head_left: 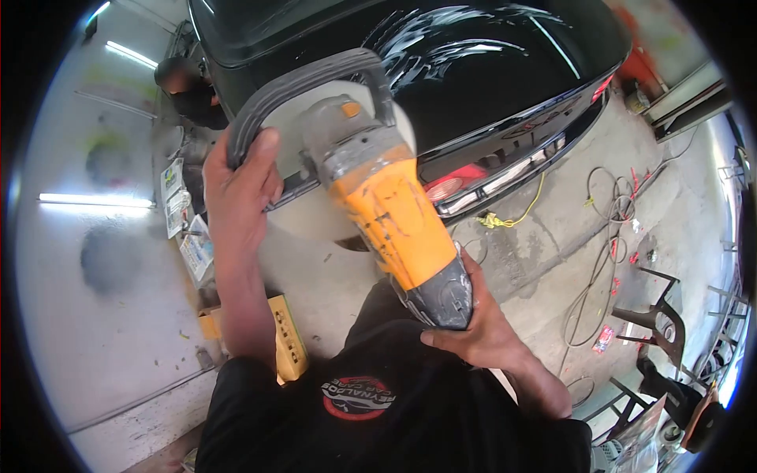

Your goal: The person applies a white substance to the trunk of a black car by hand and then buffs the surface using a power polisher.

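Note:
An orange and grey power polisher (398,225) is held up in front of my body, over the rear corner of a black car (473,87). My left hand (246,177) is wrapped round one side of its black loop handle (311,71). At the other end, my right hand (477,327) grips the dark rear of the polisher's body. A pale round pad (303,217) shows behind the tool head, partly hidden by it. White smears (441,47) streak the car's glossy dark panel.
A person (189,91) is beside the car at the upper left. Cables (619,209) and a yellow cord (493,221) lie on the concrete floor. A dark chair (662,315) stands at right. A yellow box (289,339) is near my left elbow.

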`<state>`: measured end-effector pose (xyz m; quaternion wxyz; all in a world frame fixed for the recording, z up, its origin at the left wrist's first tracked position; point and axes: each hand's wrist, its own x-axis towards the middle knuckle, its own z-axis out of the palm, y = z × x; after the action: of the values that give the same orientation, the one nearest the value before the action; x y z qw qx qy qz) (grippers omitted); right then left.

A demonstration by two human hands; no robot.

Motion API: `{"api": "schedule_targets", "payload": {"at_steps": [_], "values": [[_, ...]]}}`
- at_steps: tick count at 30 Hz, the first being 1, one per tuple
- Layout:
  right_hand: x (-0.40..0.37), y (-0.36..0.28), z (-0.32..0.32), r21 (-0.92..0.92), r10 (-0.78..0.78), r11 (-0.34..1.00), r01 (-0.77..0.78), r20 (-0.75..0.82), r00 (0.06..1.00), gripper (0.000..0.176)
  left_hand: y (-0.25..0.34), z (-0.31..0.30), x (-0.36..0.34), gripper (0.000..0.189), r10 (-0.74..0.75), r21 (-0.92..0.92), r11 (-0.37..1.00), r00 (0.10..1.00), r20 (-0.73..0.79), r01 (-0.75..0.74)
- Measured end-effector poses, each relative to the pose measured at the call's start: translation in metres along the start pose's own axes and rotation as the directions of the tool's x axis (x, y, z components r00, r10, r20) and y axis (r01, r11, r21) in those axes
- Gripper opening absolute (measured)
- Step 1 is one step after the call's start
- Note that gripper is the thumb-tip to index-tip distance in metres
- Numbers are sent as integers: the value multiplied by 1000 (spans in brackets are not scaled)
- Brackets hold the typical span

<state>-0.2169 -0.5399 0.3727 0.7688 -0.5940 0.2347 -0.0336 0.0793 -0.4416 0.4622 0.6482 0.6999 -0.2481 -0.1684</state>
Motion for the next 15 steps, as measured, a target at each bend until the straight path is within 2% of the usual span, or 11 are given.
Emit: {"api": "schedule_targets", "payload": {"at_steps": [3, 6, 7, 10, 11, 15], "values": [[-12, -8, -21, 23, -17, 1000, 19, -82, 996, 118, 6, 43, 12, 20, -12, -35, 999, 999, 41, 14], [-22, -11, -44, 8, -64, 998, 65, -137, 989, 119, 4, 78, 28, 24, 5, -69, 998, 989, 151, 6], [-24, -9, -54, -57, -91, 995, 83, -158, 983, 117, 3, 92, 33, 22, 38, -59, 998, 986, 165, -28], [-29, -20, -72, 93, -35, 994, 66, -298, 954, 113, 0, 133, 53, 21, 75, -87, 995, 968, 239, -56], [-27, -12, -86, -57, -134, 991, 122, -328, 935, 107, -1, 148, 59, 23, 95, -87, 993, 962, 257, -75], [-34, -29, -123, -45, -95, 995, 84, -422, 902, 99, 0, 210, 83, 23, 139, -82, 990, 936, 325, -118]]}}
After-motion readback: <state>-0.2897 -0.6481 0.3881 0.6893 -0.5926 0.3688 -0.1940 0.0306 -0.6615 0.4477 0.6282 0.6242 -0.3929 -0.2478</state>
